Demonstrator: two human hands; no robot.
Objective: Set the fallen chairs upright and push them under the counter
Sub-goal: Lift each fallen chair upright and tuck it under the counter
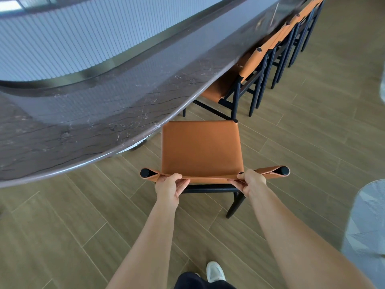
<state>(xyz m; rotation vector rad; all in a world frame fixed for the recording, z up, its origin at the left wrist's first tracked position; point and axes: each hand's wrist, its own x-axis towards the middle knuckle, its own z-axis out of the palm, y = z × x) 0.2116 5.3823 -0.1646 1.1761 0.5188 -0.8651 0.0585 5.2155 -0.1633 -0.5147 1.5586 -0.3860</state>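
Tan leather backrest is gripped by both my hands: left hand and right hand each curl round its top edge. Chair stands upright on the wood floor, seat front near the counter edge, seat not under it. Farther along that edge, more chairs stand tucked in.

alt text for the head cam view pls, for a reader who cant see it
Seen from above, a person's left hand and right hand grip the backrest top of an upright orange chair with black legs, its seat mostly out from under a curved dark stone counter. Further along, matching chairs stand tucked under the counter on a wood-plank floor.
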